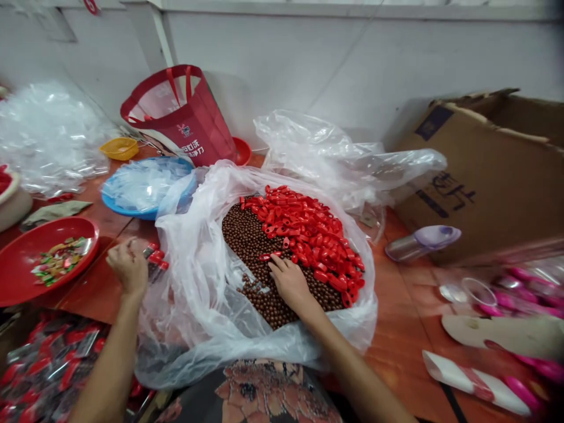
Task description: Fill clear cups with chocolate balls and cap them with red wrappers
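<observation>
Near the middle of an orange tabletop [99, 288], a clear plastic bag [187, 294] lies with its mouth rolled back around a mass of brown beads [253, 252] and a heap of glossy red plastic pieces [308, 232]. The right hand [288, 285] rests flat on the beads, fingers spread wide, gripping nothing, its fingertips just beside the red pieces. Out by the bag's left edge, the left hand [128, 267] is curled and seems to pinch a small packet of red pieces [155, 257], partly hidden by the fingers. The beads look light, hard and apt to roll away from a palm, so scooping would suit them. The red pieces look stiff and light, easiest pinched singly by an end. The thin bag film will slide and crumple. Farther left sits a red plate [83, 235], with packets of red items [48, 367] on the near side.
</observation>
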`<state>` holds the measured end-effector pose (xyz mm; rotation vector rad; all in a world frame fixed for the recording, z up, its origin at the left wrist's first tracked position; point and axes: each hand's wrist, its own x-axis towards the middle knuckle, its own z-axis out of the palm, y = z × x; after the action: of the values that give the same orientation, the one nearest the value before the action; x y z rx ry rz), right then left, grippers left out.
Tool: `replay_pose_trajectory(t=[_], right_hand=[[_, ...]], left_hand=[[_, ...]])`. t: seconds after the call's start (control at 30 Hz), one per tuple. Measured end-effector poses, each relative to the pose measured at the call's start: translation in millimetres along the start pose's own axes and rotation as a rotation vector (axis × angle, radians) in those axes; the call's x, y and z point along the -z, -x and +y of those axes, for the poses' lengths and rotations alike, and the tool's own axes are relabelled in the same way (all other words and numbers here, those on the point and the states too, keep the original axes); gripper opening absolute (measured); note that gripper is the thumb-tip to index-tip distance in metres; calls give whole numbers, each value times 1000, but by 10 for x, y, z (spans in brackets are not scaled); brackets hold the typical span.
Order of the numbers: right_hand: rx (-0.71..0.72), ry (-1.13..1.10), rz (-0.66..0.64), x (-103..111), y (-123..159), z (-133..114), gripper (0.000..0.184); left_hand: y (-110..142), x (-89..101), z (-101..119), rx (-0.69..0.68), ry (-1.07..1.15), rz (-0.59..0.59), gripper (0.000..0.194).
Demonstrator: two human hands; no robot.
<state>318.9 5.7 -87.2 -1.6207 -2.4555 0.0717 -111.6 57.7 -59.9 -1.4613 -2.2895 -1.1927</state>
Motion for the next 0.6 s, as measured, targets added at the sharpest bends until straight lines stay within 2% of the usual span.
replay_pose_trajectory(t=[0.07,0.13,0.2,0.27,0.33,0.4,0.5,0.6], right_hand=[[-64,-7,40,62,-63,66,32],[-76,-60,93,167,-236,154,30],[-66,-117,129,289,-511,271,30],[-76,-132,125,400,-826,397,32],[-121,-105,104,474,-1097,487,34],[-131,-85,87,492,-1247,503,37],[-100,-73,28,407,-1201,407,48],[-129,-46,-84,250,-959,304,62]], left_hand=[[-121,134,302,-156,101,175,31],[-176,242,708,-334,215,240,27],[-158,259,1168,-481,345,158,23],[-100,125,1617,-542,478,-75,22],[-62,-182,2009,-568,549,-400,27],[-90,-628,2330,-592,521,-653,32],[-249,-1383,2709,-519,346,-1008,35],[-415,-2030,3011,-429,263,-1104,32]])
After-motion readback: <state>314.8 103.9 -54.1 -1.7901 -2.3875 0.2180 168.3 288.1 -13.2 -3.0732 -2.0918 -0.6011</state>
